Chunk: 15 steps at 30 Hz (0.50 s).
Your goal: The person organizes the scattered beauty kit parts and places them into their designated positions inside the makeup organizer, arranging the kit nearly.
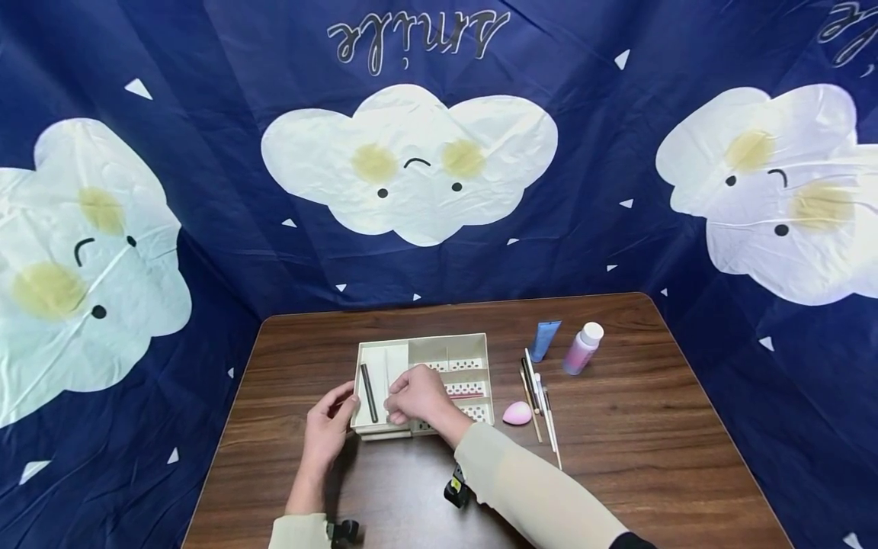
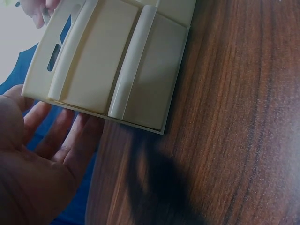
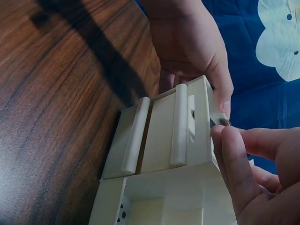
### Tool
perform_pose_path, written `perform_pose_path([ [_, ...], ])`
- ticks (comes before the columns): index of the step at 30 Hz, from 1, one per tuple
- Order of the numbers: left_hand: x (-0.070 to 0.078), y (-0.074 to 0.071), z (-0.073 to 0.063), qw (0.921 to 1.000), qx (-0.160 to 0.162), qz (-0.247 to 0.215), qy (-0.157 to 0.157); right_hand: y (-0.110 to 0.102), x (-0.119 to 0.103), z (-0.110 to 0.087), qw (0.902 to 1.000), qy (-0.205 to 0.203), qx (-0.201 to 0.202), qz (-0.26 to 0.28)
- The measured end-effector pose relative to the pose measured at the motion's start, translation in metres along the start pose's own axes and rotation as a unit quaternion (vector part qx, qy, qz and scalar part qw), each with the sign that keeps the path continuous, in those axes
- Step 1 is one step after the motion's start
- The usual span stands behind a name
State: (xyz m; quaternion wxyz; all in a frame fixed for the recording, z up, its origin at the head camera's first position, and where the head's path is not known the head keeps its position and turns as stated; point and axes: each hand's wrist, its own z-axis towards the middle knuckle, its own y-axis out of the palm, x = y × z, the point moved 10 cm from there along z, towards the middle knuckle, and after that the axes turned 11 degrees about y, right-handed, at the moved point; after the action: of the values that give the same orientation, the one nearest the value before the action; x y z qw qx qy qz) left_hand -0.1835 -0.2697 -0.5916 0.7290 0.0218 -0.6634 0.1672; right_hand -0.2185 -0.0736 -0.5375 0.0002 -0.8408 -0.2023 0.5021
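Observation:
A cream storage box [image 1: 427,343] with compartments on top and drawers in front stands on the table. My left hand [image 1: 325,431] rests against its left side, its fairly straight fingers along the outer wall in the left wrist view. Over the left compartment, my right hand [image 1: 418,393] pinches a slim makeup brush [image 3: 224,122]. The brownish end shows at the fingertips; most of the brush is hidden in the right wrist view. A dark pen-like stick [image 1: 369,393] lies in that compartment, left of the right hand. Two drawer fronts [image 2: 101,51] appear closed in the left wrist view.
Right of the box lie a pink makeup sponge [image 1: 517,413] and several brushes and sticks [image 1: 542,404]. Behind them are a blue tube [image 1: 545,341] and a white-capped bottle [image 1: 583,348]. A red stick [image 1: 466,396] lies in a right-hand compartment. Dark blue cloth surrounds the table.

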Motion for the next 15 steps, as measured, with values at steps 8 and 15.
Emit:
perform_pose_path([
  [8,0.0031,-0.0019,-0.0002,1.0,0.001,-0.003,0.004,-0.0008,-0.0071,-0.0029,0.9999,-0.012,0.001,-0.002],
  [15,0.0012,-0.0015,0.001,1.0,-0.004,0.0,0.001,-0.0098,-0.0104,-0.0024,0.9991,-0.038,-0.011,0.013],
])
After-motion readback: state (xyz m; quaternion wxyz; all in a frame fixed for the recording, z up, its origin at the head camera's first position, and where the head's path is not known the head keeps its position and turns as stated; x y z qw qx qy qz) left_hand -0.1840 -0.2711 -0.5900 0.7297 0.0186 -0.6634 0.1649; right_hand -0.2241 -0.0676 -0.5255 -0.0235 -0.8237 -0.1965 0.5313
